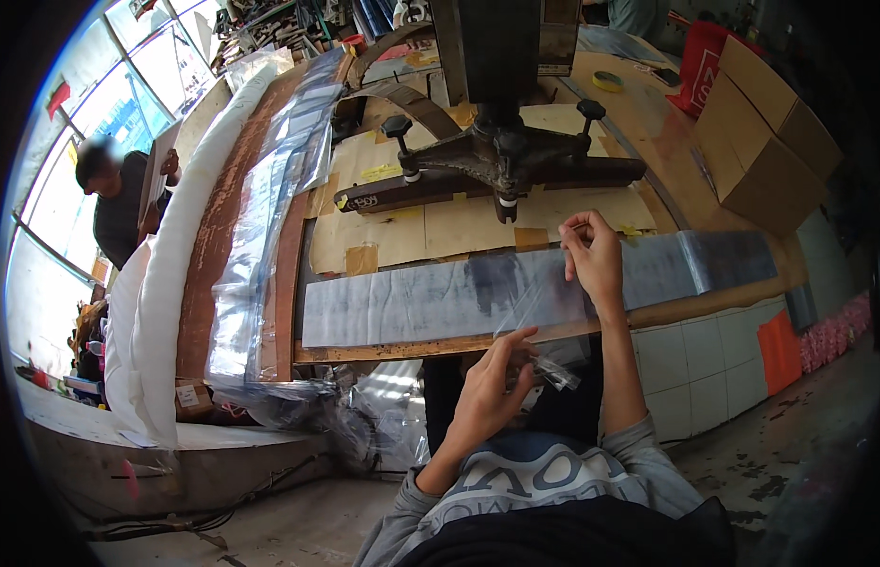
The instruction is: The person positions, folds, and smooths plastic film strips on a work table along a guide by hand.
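Note:
My right hand (594, 250) is raised over the front part of the work table, its thumb and fingers closed in a pinch. What lies between those fingertips is too small to make out. Lower and to the left, my left hand (494, 387) curls its fingers around a crumpled piece of clear plastic film (557, 374) just off the table's front edge. Under my right hand a long strip of clear plastic sheeting (393, 304) lies along that edge. A dark metal press head (501, 156) with a long bar (364, 197) hangs just beyond my hands.
Tan board (364, 248) patched with tape lies beneath the press. Shiny clear film (243, 255) and a white roll (199, 180) run along the left. An open cardboard box (757, 132) and a yellow tape roll (607, 81) are at right. Another person (119, 198) stands at far left.

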Demonstrator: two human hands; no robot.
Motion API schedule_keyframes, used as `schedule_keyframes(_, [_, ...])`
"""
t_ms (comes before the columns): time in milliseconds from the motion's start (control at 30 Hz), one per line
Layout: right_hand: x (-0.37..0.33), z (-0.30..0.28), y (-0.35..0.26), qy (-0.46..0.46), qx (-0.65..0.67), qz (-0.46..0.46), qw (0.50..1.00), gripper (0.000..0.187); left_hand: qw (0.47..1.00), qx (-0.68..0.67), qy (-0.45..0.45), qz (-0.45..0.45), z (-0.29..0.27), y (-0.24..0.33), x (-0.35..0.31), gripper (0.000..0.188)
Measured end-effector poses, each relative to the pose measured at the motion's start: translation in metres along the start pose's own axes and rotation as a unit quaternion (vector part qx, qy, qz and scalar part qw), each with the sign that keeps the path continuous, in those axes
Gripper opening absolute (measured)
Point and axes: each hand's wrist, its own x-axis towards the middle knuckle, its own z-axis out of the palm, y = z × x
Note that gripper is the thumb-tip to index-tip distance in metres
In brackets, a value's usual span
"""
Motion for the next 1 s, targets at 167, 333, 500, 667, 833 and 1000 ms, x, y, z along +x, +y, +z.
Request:
schedule_keyframes(167, [0.020, 0.007, 0.011, -0.022, -0.078, -0.048, 0.996, 0.010, 0.998, 0.005, 0.058, -0.021, 0.004, -0.004, 0.006, 0.048])
schedule_keyframes(333, [0.002, 0.005, 0.009, -0.013, -0.274, -0.180, 0.945, 0.015, 0.996, 0.013, 0.080, -0.032, 0.003, -0.014, 0.011, 0.052])
schedule_keyframes(500, [-0.029, 0.009, -0.009, -0.145, -0.348, -0.191, 0.906, 0.037, 0.996, 0.050, 0.069, -0.013, -0.009, -0.028, 0.025, 0.050])
schedule_keyframes(667, [-0.039, 0.019, -0.004, -0.162, -0.475, -0.141, 0.854, 0.062, 0.990, 0.109, 0.087, 0.006, -0.020, -0.033, 0.046, 0.044])
schedule_keyframes(833, [-0.024, 0.028, 0.033, -0.059, -0.484, -0.211, 0.847, 0.067, 0.986, 0.125, 0.109, -0.006, -0.014, -0.057, 0.069, 0.036])
schedule_keyframes(1000, [-0.011, 0.034, 0.028, -0.131, -0.513, -0.141, 0.837, 0.062, 0.988, 0.104, 0.108, -0.030, -0.018, -0.059, 0.072, 0.036])
